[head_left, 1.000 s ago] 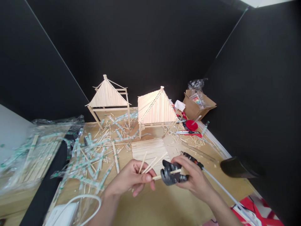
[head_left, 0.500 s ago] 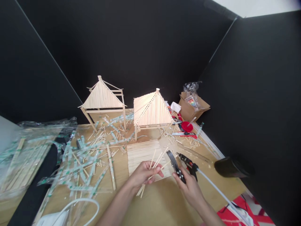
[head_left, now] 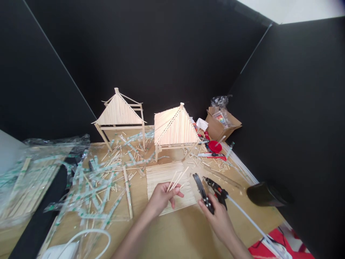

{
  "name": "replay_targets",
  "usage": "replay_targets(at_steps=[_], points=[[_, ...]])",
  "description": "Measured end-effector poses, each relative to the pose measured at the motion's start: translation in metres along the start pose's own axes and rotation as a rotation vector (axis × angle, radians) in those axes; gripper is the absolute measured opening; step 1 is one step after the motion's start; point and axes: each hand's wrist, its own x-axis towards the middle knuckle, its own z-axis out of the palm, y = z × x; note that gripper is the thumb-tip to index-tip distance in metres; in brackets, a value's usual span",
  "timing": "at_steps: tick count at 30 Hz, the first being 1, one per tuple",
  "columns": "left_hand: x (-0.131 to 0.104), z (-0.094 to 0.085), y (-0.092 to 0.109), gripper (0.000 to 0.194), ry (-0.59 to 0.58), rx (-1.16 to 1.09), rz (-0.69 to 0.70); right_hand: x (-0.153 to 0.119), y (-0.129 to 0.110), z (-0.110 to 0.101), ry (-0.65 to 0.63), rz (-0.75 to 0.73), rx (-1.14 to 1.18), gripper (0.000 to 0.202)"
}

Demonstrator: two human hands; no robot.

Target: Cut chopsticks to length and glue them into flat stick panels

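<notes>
Several thin wooden sticks (head_left: 178, 180) poke up out of my left hand (head_left: 164, 196), whose fingers are closed round them. Black-handled pliers or cutters (head_left: 201, 189) sit in the grip of my right hand (head_left: 215, 214), jaws pointing up and away; their exact kind is not clear. Under and behind my left hand lies a flat mat of sticks (head_left: 167, 172) side by side. A hot glue gun (head_left: 215, 187) with a white cord rests just beyond my right hand. The lower ends of the held sticks are hidden by my palm.
Two stick-built house models, one part-roofed (head_left: 118, 111) and one fully covered in front (head_left: 178, 126), stand at the back. Stick offcuts and plastic wrappers (head_left: 102, 187) litter the left. A cutter knife (head_left: 212, 155), cardboard box (head_left: 223, 122) and dark cylinder (head_left: 269, 193) are rightward.
The sticks in my left hand have shifted, and their lower ends no longer show below the palm. My right hand and its tool have barely moved. The view has shifted slightly.
</notes>
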Motion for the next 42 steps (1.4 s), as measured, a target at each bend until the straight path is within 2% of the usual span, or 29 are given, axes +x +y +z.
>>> replay_targets(at_steps=[5, 8, 11, 16, 20, 24, 32, 37, 40, 42], points=[[-0.016, -0.003, 0.017, 0.038, 0.160, 0.098, 0.112, -0.007, -0.026, -0.009, -0.053, 0.069, 0.204, 0.026], [-0.028, -0.001, 0.025, 0.034, 0.207, 0.171, 0.150, -0.006, -0.038, -0.010, -0.023, 0.155, 0.411, 0.030], [-0.038, 0.004, 0.031, 0.034, 0.189, 0.276, 0.166, 0.002, -0.052, -0.014, 0.019, 0.218, 0.602, 0.035], [-0.046, 0.009, 0.033, 0.040, 0.053, 0.305, 0.131, 0.024, -0.078, -0.025, 0.073, 0.191, 0.725, 0.040], [-0.046, 0.010, 0.032, 0.040, -0.017, 0.301, 0.100, 0.034, -0.089, -0.027, 0.026, 0.178, 0.709, 0.038], [-0.046, 0.008, 0.036, 0.038, -0.037, 0.329, 0.097, 0.041, -0.088, -0.027, 0.063, 0.171, 0.693, 0.036], [-0.055, 0.007, 0.048, 0.018, 0.080, 0.554, 0.196, 0.052, -0.084, -0.032, 0.133, 0.160, 0.717, 0.039], [-0.061, 0.004, 0.050, 0.022, 0.144, 0.587, 0.284, 0.046, -0.081, -0.038, 0.114, 0.119, 0.696, 0.036], [-0.064, -0.003, 0.053, 0.030, 0.171, 0.483, 0.231, 0.036, -0.073, -0.043, 0.072, 0.021, 0.571, 0.030], [-0.067, -0.008, 0.056, 0.034, 0.143, 0.403, 0.201, 0.030, -0.068, -0.046, 0.048, -0.056, 0.400, 0.028]])
